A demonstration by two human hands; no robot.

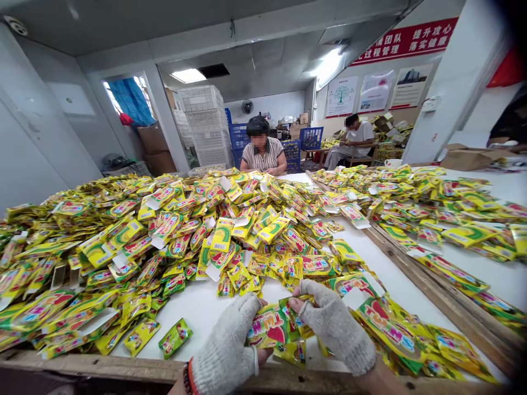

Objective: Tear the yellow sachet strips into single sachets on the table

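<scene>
In a fingertip-less white knit glove, my left hand (230,343) grips a small yellow-green printed candy box (265,327) near the table's front edge. My right hand (335,326), gloved the same way, pinches a small candy packet (303,315) at the box's right end; whether the packet is partly inside cannot be made out. Below the hands lies another yellow packet (291,352). To the left a green packet (175,338) rests on the white tabletop (201,310). A flat printed box (385,332) lies just right of my right hand.
A large heap of yellow boxes and packets (173,219) covers the table's left and middle. A wooden strip (436,299) divides off more boxes on the right. One person (263,151) sits opposite; another person (358,137) sits farther back. White crates (206,126) stand stacked behind.
</scene>
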